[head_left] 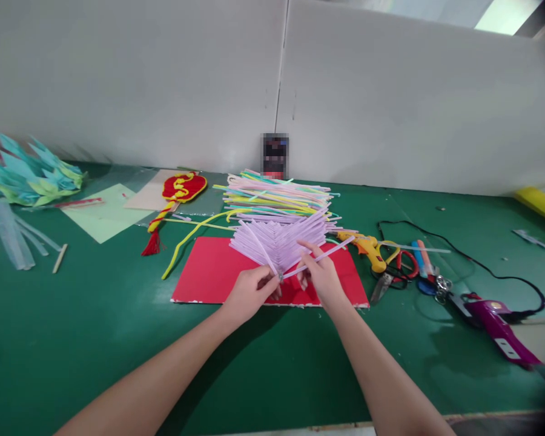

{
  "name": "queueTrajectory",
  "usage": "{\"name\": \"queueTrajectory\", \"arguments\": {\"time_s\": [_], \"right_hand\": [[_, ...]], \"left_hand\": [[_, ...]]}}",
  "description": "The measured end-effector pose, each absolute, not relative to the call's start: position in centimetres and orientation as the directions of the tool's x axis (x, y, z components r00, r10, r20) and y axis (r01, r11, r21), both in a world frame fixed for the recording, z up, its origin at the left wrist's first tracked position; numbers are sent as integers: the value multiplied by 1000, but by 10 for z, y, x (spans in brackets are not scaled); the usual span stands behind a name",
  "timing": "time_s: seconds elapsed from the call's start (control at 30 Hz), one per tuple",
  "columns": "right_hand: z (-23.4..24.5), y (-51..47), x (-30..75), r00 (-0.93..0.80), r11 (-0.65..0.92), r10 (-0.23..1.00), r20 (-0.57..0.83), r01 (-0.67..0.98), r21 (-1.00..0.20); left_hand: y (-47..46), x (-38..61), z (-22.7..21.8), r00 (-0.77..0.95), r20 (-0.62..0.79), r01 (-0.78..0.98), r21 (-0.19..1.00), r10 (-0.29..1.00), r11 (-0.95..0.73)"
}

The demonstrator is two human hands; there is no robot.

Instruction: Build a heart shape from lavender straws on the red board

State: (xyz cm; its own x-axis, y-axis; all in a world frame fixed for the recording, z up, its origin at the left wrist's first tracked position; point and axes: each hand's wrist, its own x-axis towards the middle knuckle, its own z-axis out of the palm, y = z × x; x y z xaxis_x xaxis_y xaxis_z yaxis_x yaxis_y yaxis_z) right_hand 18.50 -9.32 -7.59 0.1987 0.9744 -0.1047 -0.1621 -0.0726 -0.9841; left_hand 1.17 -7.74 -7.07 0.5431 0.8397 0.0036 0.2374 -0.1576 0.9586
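Observation:
A fan-shaped weave of lilac pipe cleaners (277, 239) spreads over a red board (209, 272), its strands meeting in a V down the middle. My left hand (251, 292) pinches the lower tip of this weave between thumb and fingers. One lilac strand (340, 249) runs from that tip out to the right, under the fingers of my right hand (320, 269), which are closed about it. Behind the weave lies a pile of pink, yellow, green and purple pipe cleaners (277, 197).
Left of the board are a red and yellow fan ornament (184, 188) with a tassel, a pale green sheet (106, 212), glue sticks (11, 236) and a blue-green paper piece (31, 172). To the right lie a yellow glue gun (367, 248), scissors (384, 284) and a corded purple hair straightener (499, 330).

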Motion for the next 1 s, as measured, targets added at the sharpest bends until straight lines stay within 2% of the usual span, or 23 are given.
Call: {"name": "queueTrajectory", "arguments": {"time_s": [0.27, 0.5, 0.63, 0.73, 0.8, 0.9, 1.0], "right_hand": [[-66, -93, 208, 387, 58, 921, -49, -261, -964], [-61, -93, 218, 460, 121, 887, -42, -320, -940], [-65, -92, 207, 340, 50, 939, -59, -304, -951], [-72, -93, 188, 174, -74, 980, -101, -156, -985], [-76, -95, 175, 95, -63, 993, -67, -40, -997], [-79, -98, 165, 84, -11, 996, -5, 66, -998], [-77, -99, 168, 92, -58, 994, -54, 41, -997]], "left_hand": [[-75, 12, -73, 561, -35, 147, 987, 827, -58], [-75, 13, -73, 563, -37, 93, 996, 826, -19], [-72, 14, -72, 490, -31, 55, 998, 871, 5], [-71, 13, -72, 449, -15, 56, 998, 893, -11], [-72, 13, -72, 452, 9, 92, 994, 892, -56], [-75, 13, -73, 464, 32, 173, 977, 886, -126], [-75, 13, -73, 416, 33, 162, 981, 909, -110]]}}
